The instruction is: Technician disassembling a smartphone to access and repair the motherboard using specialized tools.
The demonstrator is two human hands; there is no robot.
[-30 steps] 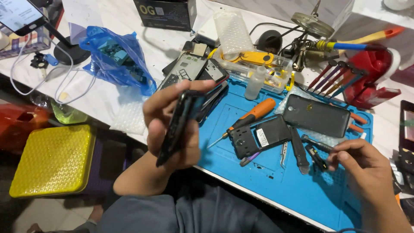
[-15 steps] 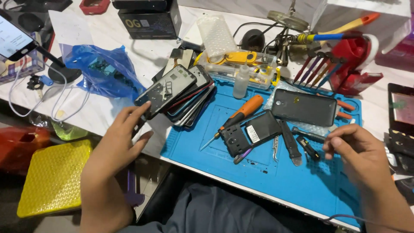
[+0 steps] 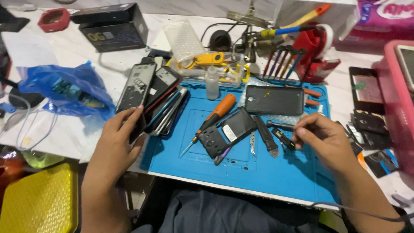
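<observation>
Left hand: the left hand (image 3: 117, 140) is laid on the near end of the top phone frame (image 3: 137, 88), with the fingers closed around its lower edge.
Right hand: the right hand (image 3: 324, 139) is held over the right part of the blue mat (image 3: 276, 172); thumb and forefinger are pinched together, and whether anything small is held between them cannot be told.
Phone stack: a fanned stack of phone frames and panels (image 3: 166, 108) is seen at the mat's left edge; roughly five or six layers can be counted, the top frame being the one gripped.
Phone bodies on the mat: two are counted, a dark back cover (image 3: 274, 100) lying flat at the far side and an opened phone body (image 3: 226, 131) tilted near the middle.
Screwdrivers: one orange-handled screwdriver (image 3: 215, 115) is laid beside the opened body; a row of about five thin drivers (image 3: 282, 62) is stood in a red holder (image 3: 317, 51).
Other tools: one pair of tweezers (image 3: 252, 143), one flat black pry tool (image 3: 267, 140) and one small clear bottle (image 3: 212, 83) are seen.
Bags and boxes: one blue plastic bag (image 3: 64, 88) and one black box (image 3: 113, 28) are placed to the left.
Surface: a white worktable (image 3: 51, 56) is covered in part by the mat.
Room: a yellow textured stool (image 3: 41, 203) is seen below the table's left edge, a pink tray (image 3: 399, 99) at the right.
</observation>
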